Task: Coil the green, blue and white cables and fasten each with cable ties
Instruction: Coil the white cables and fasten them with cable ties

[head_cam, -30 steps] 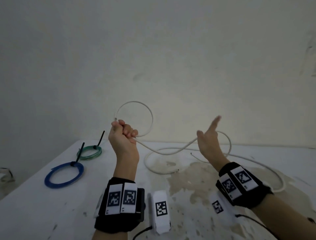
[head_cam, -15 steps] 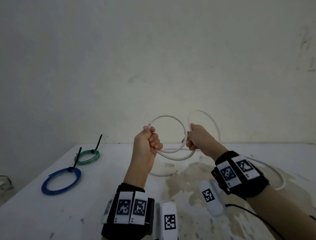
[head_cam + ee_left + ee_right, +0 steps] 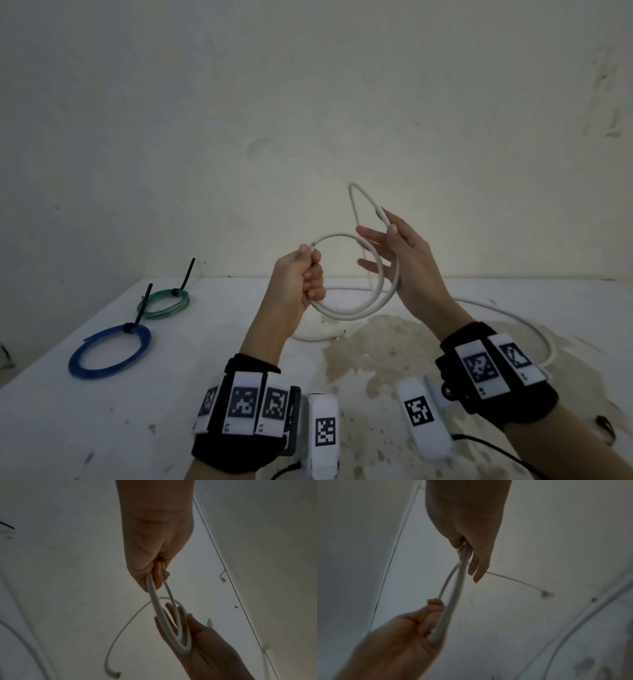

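I am winding the white cable (image 3: 352, 310) into loops above the worktop (image 3: 102, 428), taking the left hand (image 3: 299, 287) as my landmark throughout. That hand is closing its fingers (image 3: 313, 274) around the gathered turns in a fist, with the cable's cut end poking up just above the knuckles. To its right, the right hand (image 3: 407, 270) is bringing a fresh turn across: thumb and forefinger are pinching the strand while the other fingers are spreading out straight behind the loops.

To do this well, I am aiming to lay the new turn flush against those already held, matching their width, and to let the strand roll between thumb and forefinger so no twist builds up. I judge the fist should loosen only enough to admit the turn, or the coil may spring apart. The slack trailing over the worktop, to the right of and beyond the left hand, needs to feed freely.

The head view alone is showing the green cable (image 3: 164, 303) and blue cable (image 3: 109, 351), lying well to the left of the left hand, each already coiled with a black cable tie (image 3: 187, 274) standing up. The left wrist view is showing two strands side by side crossing the right palm, while the right wrist view is blurred, so how many turns the fist holds is uncertain, probably two.
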